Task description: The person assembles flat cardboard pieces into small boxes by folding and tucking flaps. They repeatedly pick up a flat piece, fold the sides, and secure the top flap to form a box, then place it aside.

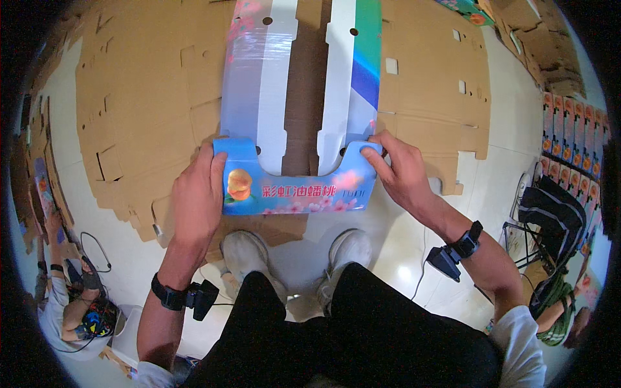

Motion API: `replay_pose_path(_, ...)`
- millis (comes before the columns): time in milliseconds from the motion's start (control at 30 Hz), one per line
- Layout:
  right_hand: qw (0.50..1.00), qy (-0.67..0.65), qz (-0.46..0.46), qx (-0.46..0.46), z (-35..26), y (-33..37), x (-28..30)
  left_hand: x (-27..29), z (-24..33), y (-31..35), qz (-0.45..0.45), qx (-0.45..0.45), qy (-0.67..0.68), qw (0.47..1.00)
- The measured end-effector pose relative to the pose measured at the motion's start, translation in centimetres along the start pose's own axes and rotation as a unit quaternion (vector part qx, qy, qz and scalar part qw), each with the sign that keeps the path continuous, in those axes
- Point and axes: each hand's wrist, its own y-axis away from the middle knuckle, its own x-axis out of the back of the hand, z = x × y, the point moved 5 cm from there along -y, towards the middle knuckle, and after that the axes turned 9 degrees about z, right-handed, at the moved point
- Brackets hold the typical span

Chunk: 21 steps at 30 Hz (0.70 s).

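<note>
A printed cardboard fruit box point(272, 116), blue, pink and green with a peach and blossoms on its near panel point(294, 202), lies in front of me above flattened cardboard. Two long white inner flaps run away from me, with a brown strip showing between them. My left hand point(197, 187) grips the box's near left corner, thumb on the blue corner flap point(236, 150). On the near right corner my right hand point(404, 169) is closed, its thumb pressing the other corner flap point(359, 155) and its fingers around the edge.
Brown flattened cardboard sheets point(149, 116) cover the pale floor under the box. Rows of printed boxes point(569, 132) stand at the right, near a chair with black cloth point(553, 210). One person point(77, 310) is at the lower left, another point(563, 317) at the lower right. A cable point(422, 271) crosses the floor.
</note>
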Motion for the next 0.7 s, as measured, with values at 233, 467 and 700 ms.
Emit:
replay_pose_path(233, 0.991, 0.058, 0.090, -0.076, 1.8, -1.5, -0.8, 0.6, 0.7, -0.9, -0.011, -0.101, 0.013, 0.995)
replay_pose_path(467, 0.972, 0.171, 0.092, 0.133, -1.7, -1.7, 0.8, 1.3, 0.1, -0.6, -0.054, -0.139, 0.150, 0.977)
replay_pose_path(700, 0.964, 0.103, 0.036, 0.244, -6.4, -3.3, -2.3, -0.2, -0.6, -2.4, -0.067, -0.032, 0.287, 0.955)
